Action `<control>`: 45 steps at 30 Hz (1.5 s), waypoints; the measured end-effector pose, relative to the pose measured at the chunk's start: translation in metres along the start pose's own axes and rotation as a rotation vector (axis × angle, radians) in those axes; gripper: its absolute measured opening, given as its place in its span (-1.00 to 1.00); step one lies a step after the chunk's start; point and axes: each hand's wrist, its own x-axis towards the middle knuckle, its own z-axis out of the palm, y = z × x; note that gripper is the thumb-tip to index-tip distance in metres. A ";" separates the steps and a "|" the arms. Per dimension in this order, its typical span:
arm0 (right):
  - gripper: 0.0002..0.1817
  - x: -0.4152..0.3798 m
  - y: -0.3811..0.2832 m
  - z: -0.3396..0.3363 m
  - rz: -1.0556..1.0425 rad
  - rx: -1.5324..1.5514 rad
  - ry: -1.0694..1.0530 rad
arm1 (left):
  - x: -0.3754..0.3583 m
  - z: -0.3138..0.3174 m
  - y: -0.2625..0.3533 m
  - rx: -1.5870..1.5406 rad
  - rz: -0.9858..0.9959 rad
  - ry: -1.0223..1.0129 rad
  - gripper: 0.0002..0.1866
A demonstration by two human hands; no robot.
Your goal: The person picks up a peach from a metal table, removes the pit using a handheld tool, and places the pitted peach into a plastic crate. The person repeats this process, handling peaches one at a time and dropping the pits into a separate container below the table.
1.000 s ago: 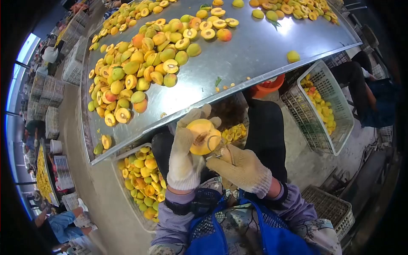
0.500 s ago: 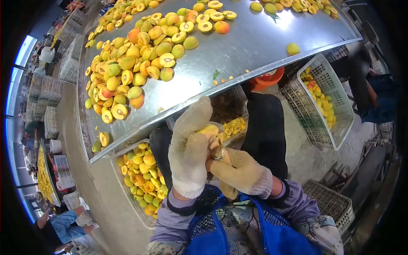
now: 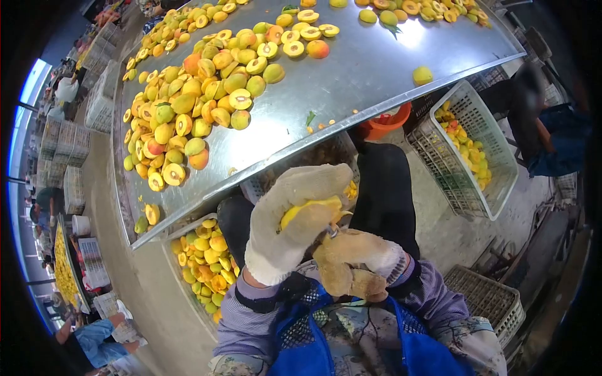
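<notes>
My left hand (image 3: 276, 203), in a whitish knit glove, is curled around a yellow peach half (image 3: 321, 205) above my lap. My right hand (image 3: 354, 258), in a stained, tan-looking glove, is closed on a small metal tool (image 3: 331, 231). Only a bit of its metal shows, right beside the fruit, so its exact kind is hidden. A strip of yellow flesh hangs at the peach's edge near the tool. Under my hands, between my knees, stands a crate (image 3: 254, 188) with dark contents and some yellow pieces, partly covered by the left glove.
A metal table (image 3: 351, 75) ahead bears a heap of halved peaches (image 3: 188, 100). One crate of peaches (image 3: 207, 263) stands at my left leg, another crate (image 3: 433, 141) at right near an orange bucket (image 3: 382, 127). A person (image 3: 539, 125) sits at far right. An upturned-looking crate (image 3: 486, 301) is at lower right.
The left hand has turned, its fingers now folding over the peach half. The right hand has shifted slightly down and right, its fingers more visible. The view has moved a little.
</notes>
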 end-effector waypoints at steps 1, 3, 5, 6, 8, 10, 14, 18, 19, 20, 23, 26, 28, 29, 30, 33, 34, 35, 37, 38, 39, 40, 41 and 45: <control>-0.67 0.000 0.003 0.000 -0.038 -0.026 -0.013 | 0.001 0.001 -0.005 0.030 0.028 0.033 -0.60; -0.67 -0.002 0.011 0.000 -0.122 -0.206 -0.005 | 0.005 0.002 -0.010 0.117 0.157 0.061 -0.46; -0.66 0.003 0.000 0.012 0.206 -0.060 0.264 | 0.007 -0.001 -0.010 0.123 0.133 0.067 -0.44; -0.65 0.011 -0.015 0.027 0.173 -0.120 0.249 | 0.009 -0.003 -0.008 0.137 0.077 0.084 -0.41; -0.60 0.021 -0.035 0.048 0.323 -0.366 0.380 | 0.011 -0.007 -0.004 0.200 0.099 0.059 -0.41; -0.53 0.014 -0.040 0.052 0.328 -0.265 0.294 | 0.008 -0.001 -0.009 0.042 0.071 0.094 -0.52; -0.55 0.018 -0.016 0.050 0.242 -0.081 0.513 | 0.007 -0.002 -0.009 0.338 0.275 0.084 -0.50; -0.60 0.009 -0.001 0.032 0.195 0.027 0.318 | 0.002 -0.003 -0.005 -0.109 -0.050 0.013 -0.52; -0.63 0.006 -0.002 0.033 0.181 0.047 0.256 | 0.001 -0.006 -0.012 -0.055 0.041 0.001 -0.52; -0.66 0.004 -0.003 0.034 0.168 0.068 0.195 | 0.000 -0.004 -0.011 -0.008 0.101 0.015 -0.46; -0.74 0.001 -0.003 0.036 0.149 0.236 0.178 | -0.001 -0.002 -0.007 0.132 0.241 0.050 -0.41; -0.70 0.001 0.000 0.041 0.158 0.388 0.271 | -0.005 -0.003 -0.003 -0.019 0.133 -0.038 -0.39; -0.65 -0.001 0.006 0.033 0.151 0.432 0.362 | -0.006 -0.004 -0.005 -0.146 0.036 -0.036 -0.68; -0.63 -0.004 0.011 0.017 0.134 0.365 0.214 | -0.005 -0.006 -0.009 0.037 0.206 -0.058 -0.69; -0.61 -0.005 0.013 0.012 0.117 0.298 0.068 | -0.004 -0.006 -0.010 0.039 0.198 -0.055 -0.69; -0.60 -0.006 0.014 0.018 0.098 0.334 0.083 | -0.007 -0.001 -0.011 0.187 0.246 0.013 -0.48; -0.60 -0.006 0.011 0.023 0.107 0.277 0.170 | -0.007 -0.001 -0.015 0.187 0.241 0.016 -0.48; -0.60 -0.003 0.009 0.027 0.112 0.283 0.171 | -0.007 -0.002 -0.020 0.030 0.211 0.010 -0.49; -0.63 0.004 0.008 0.032 0.127 0.294 0.157 | -0.010 0.011 -0.012 -0.292 0.107 0.081 -0.49; -0.63 0.002 0.010 0.030 0.131 0.298 0.156 | -0.010 0.013 -0.013 -0.290 0.104 0.085 -0.49; -0.66 -0.002 0.014 0.028 0.117 0.301 0.189 | -0.010 0.013 -0.014 -0.205 0.137 0.103 -0.49; -0.68 -0.005 0.016 0.024 0.102 0.303 0.224 | -0.009 0.012 -0.015 -0.122 0.170 0.119 -0.48; -0.68 -0.004 0.017 0.019 0.107 0.305 0.226 | -0.008 0.011 -0.019 -0.123 0.166 0.124 -0.48; -0.61 -0.009 0.020 0.007 0.125 0.418 -0.026 | -0.005 0.002 -0.028 0.159 0.336 0.066 -0.48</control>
